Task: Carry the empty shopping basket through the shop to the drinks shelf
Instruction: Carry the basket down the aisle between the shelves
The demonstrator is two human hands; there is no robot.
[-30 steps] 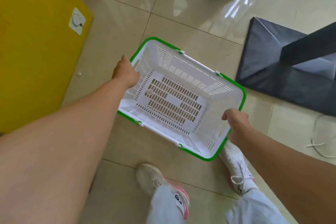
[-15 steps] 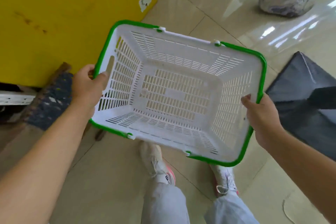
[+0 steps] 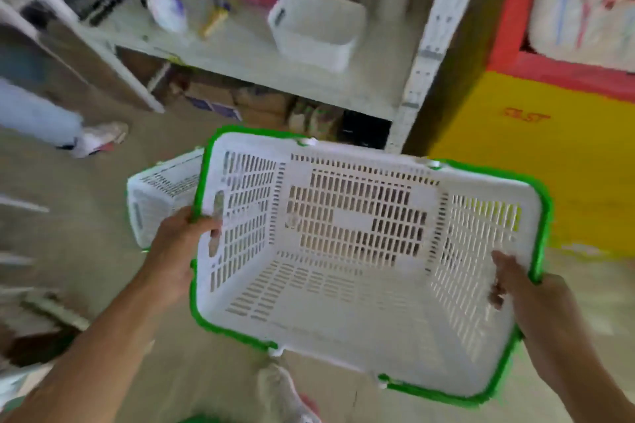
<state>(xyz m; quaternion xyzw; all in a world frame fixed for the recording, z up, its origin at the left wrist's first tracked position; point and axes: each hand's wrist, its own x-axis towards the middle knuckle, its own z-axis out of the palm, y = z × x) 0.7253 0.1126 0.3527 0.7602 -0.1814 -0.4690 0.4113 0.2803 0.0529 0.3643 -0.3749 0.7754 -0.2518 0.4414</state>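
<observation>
I carry the empty basket [image 3: 357,316] level, my left hand [image 3: 178,251] clamped at nine o'clock and right hand [image 3: 536,312] at three. Gripping opposite rims stops it swinging near the shelf [image 3: 247,55] at twelve.

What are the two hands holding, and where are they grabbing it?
An empty white shopping basket with a green rim. The left hand grips its left end by the handle slot; the right hand grips the right end's rim.
</observation>
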